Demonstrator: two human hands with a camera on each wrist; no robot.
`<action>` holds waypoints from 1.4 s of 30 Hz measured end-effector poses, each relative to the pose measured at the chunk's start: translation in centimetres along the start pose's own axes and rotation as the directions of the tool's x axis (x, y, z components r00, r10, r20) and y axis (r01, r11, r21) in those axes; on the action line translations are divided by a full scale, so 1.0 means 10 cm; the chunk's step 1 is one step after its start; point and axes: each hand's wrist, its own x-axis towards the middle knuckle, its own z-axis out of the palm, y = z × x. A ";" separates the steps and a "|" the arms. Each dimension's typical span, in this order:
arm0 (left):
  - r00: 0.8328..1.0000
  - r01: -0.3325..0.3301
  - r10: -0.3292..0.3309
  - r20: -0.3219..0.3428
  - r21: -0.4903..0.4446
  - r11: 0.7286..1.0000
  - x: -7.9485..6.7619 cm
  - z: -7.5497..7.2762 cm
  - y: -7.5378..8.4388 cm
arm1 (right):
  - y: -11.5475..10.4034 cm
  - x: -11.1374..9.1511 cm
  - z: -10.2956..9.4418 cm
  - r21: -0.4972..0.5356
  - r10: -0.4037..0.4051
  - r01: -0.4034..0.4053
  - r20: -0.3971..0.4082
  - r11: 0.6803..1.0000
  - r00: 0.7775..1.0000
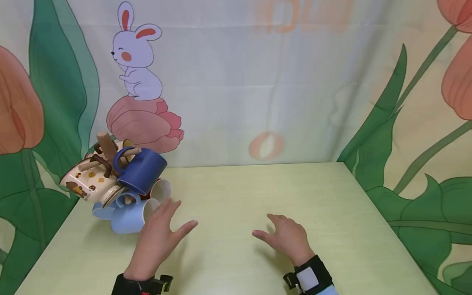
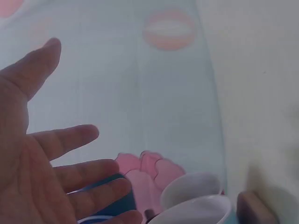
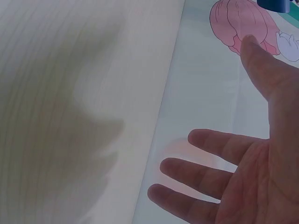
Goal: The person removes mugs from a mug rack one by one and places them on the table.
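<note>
My left hand (image 1: pixel 158 237) is held above the table with fingers spread and nothing in it, overlapping the rim of a light blue mug (image 1: pixel 127 219) in the head view. That mug hangs low on a wooden mug tree (image 1: pixel 107 147) at the left. A dark blue mug (image 1: pixel 144 170) and a cream mug with brown patterns (image 1: pixel 92 180) hang higher on it. Another pale blue mug (image 1: pixel 103 211) and a red mug with a white inside (image 1: pixel 161 190) show behind. My right hand (image 1: pixel 289 237) hovers over the table's right half, fingers apart, holding nothing.
The pale wood-grain table (image 1: pixel 228 196) reaches back to a printed curtain (image 1: pixel 221 82) with a rabbit and tulips. Black straps with small cameras circle both wrists, such as the right wrist strap (image 1: pixel 313 274).
</note>
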 end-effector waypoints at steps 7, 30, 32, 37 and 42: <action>0.988 0.113 -0.112 -0.107 0.003 0.994 -0.07 -0.40 -0.02 | 0.02 -0.03 -0.01 -0.003 0.025 -0.025 0.015 1.000 1.000; 0.566 0.318 -0.429 -0.704 -0.294 0.901 0.03 -0.88 -0.87 | 0.06 -0.07 -0.09 -0.008 0.047 -0.047 -0.018 0.999 0.999; 0.568 0.356 -0.501 -0.653 -0.354 0.865 0.06 -0.91 -0.94 | 0.06 -0.06 -0.09 -0.009 0.046 -0.046 -0.017 0.999 0.999; 0.586 0.465 -0.652 -0.481 -0.459 0.757 0.13 -0.96 -1.04 | 0.06 -0.05 -0.10 -0.019 0.043 -0.044 -0.009 0.999 0.999; 0.599 0.542 -0.735 -0.319 -0.515 0.664 0.22 -0.95 -1.11 | 0.07 -0.04 -0.10 -0.033 0.041 -0.041 -0.003 0.999 0.999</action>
